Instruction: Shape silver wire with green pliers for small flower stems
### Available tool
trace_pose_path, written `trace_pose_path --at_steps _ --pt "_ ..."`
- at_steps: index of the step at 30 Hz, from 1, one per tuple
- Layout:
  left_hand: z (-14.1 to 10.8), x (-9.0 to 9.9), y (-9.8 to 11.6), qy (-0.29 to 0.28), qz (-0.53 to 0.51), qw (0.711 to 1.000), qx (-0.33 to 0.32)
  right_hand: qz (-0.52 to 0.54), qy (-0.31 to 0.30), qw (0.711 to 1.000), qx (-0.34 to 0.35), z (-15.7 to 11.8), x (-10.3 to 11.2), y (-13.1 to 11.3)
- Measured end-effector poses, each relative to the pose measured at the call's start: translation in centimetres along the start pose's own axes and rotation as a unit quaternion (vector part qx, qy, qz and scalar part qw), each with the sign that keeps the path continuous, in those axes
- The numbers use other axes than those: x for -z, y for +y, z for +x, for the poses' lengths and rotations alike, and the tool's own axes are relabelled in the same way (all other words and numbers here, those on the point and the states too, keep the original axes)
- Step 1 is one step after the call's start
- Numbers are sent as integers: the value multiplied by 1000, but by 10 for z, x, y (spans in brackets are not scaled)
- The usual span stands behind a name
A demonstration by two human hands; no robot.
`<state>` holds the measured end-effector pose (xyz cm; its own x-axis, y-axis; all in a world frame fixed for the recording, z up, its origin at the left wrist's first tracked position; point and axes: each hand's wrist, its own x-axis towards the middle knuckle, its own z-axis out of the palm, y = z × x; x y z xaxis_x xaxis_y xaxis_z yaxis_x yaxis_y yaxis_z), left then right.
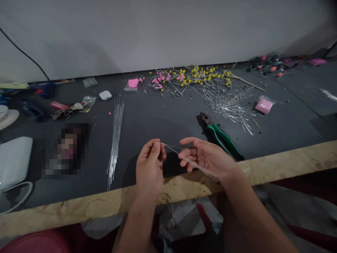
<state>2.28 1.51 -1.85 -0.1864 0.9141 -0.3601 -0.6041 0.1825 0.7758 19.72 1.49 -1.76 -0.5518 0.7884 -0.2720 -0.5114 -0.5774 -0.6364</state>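
Observation:
Between finger and thumb, my left hand point(150, 163) pinches a thin silvery wire point(171, 149) above the front of the dark tabletop. The wire looks bent, with two strands fanning out toward my right hand point(206, 158). That hand is open, fingers apart and slightly curled, and the strands run past its fingers and palm; whether it touches them is unclear. Just beyond my right hand lie green-handled pliers point(226, 140). Left of my hands rests a neat bundle of straight wires point(116, 140).
A loose heap of cut wires point(229, 102) lies behind the pliers, near wires tipped with yellow and pink pieces point(200, 75). Pink material fills a small bag point(264, 104) at right. Keys point(64, 111), a white case point(105, 95) and a pixelated patch are at left. A wooden edge point(79, 209) borders the table.

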Motion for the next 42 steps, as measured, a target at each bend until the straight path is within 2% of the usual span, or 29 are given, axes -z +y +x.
trace_pose_path --at_steps 3,7,9,12,16,20,25,28,31,33,35,37,39,42 --pt "-2 -1 -1 13 -44 999 20 0 12 999 44 2 -3 2" --pt "-10 -6 -13 -2 -42 998 50 -106 83 982 134 8 -12 15" --pt "-13 -9 -19 -33 -2 998 55 -139 113 971 156 12 -15 21" --pt "-17 -11 -22 -70 83 994 14 -175 156 955 179 14 -17 25" --pt "-16 -8 -12 -117 238 963 -48 -215 189 937 198 12 -14 22" --pt "-13 -3 2 -170 353 918 -61 -302 163 917 201 10 -12 17" --pt "-9 2 8 -182 425 886 -20 -416 92 876 227 8 -10 13" --pt "-9 2 3 -193 410 891 1 -440 78 866 225 9 -10 14" --pt "-12 -1 -5 -150 362 920 -24 -425 107 873 216 9 -11 15" --pt "-14 -4 -10 -115 309 944 -28 -387 119 892 201 9 -13 15" --pt "-16 -8 -14 -108 219 969 29 -328 103 924 166 8 -13 14" --pt "-17 -12 -16 -111 123 982 88 -270 87 949 141 9 -14 15" --pt "-18 -15 -17 -102 64 987 103 -241 99 955 143 10 -14 15" --pt "-19 -17 -19 -81 34 993 84 -243 128 950 149 11 -14 16"
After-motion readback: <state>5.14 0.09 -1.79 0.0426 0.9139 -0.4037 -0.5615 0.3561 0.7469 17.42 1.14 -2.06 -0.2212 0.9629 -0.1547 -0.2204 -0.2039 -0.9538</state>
